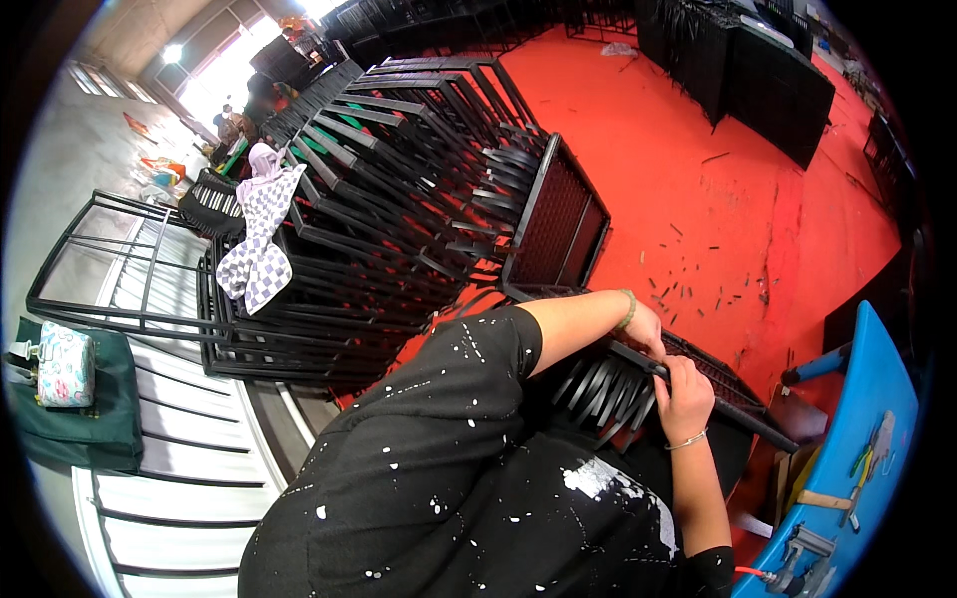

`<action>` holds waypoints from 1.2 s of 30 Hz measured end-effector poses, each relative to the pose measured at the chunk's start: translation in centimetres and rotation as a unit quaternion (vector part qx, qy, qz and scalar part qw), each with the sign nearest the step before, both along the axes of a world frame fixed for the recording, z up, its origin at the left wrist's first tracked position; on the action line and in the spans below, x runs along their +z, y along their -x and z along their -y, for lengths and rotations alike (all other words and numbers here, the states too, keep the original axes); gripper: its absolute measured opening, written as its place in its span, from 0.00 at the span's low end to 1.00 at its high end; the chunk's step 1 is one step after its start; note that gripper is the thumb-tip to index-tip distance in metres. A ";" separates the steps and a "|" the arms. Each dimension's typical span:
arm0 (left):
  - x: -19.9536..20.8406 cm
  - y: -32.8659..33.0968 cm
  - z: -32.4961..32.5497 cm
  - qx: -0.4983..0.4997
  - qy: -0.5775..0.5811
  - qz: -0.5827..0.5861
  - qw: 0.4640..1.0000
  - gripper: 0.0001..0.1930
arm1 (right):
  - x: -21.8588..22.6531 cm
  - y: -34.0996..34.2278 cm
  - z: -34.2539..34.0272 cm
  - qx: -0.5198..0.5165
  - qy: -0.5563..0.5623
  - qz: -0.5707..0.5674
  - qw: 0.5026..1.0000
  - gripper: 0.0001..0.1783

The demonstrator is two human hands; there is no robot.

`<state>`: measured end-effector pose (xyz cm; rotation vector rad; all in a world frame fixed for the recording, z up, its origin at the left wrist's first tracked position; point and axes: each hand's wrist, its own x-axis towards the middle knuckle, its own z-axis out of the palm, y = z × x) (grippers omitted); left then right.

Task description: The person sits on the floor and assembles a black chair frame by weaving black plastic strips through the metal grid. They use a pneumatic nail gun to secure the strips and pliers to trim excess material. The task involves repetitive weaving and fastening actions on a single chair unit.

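Observation:
In front of my body is a black woven frame (713, 374), tilted, with a dark bar along its near edge. Several loose flat black strips (606, 399) fan out below that bar. My left hand (644, 331) reaches over it from the left, fingers curled down at the bar and partly hidden. Close beside it, my right hand (686, 401) comes up from below with thumb and fingers pinched at the bar's edge. Whatever lies between the fingertips of either hand is too small or hidden to make out. The two hands nearly touch.
Stacked black frames (369, 229) crowd the left, with a checkered cloth (261, 244) draped on them. A blue table (877, 399) at right holds pliers (859, 478) and a grey metal tool (802, 553). Cut black scraps (688, 291) litter the red floor (638, 130). A dark green bag (100, 429) sits far left.

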<state>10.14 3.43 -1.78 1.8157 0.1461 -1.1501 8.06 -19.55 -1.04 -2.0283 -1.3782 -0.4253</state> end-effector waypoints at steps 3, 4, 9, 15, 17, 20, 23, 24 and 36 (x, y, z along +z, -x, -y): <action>0.0 0.4 0.1 0.017 0.022 0.006 1.000 0.17 | -0.1 0.0 0.0 -0.002 0.000 -0.005 1.000 0.24; 0.0 0.4 0.0 0.020 0.029 -0.002 0.999 0.17 | -0.1 0.1 0.0 -0.003 0.000 -0.007 1.000 0.24; 0.1 0.3 -0.2 0.017 0.059 -0.024 0.998 0.12 | 0.8 0.3 -0.3 0.002 -0.009 -0.011 1.000 0.21; 0.4 0.1 0.3 0.019 0.033 0.003 0.999 0.12 | 0.2 0.2 0.0 -0.010 0.006 -0.017 1.000 0.21; 0.6 0.4 0.4 0.021 0.002 0.027 0.999 0.14 | 0.4 0.2 -0.2 -0.014 -0.004 -0.003 1.000 0.22; 0.8 0.8 0.6 0.010 -0.033 0.074 0.997 0.17 | 1.1 0.1 -0.2 -0.028 0.001 0.026 0.999 0.22; 0.3 0.7 0.6 0.002 -0.010 0.079 0.997 0.21 | 1.1 0.0 0.2 -0.059 0.016 0.036 0.997 0.21; 0.4 0.8 0.6 -0.004 -0.016 0.089 0.996 0.22 | 1.1 0.0 0.4 -0.071 0.025 0.033 0.997 0.21; 1.3 2.2 -0.9 -0.032 0.076 0.157 0.984 0.15 | -0.1 -0.6 0.2 -0.105 0.015 0.033 0.994 0.20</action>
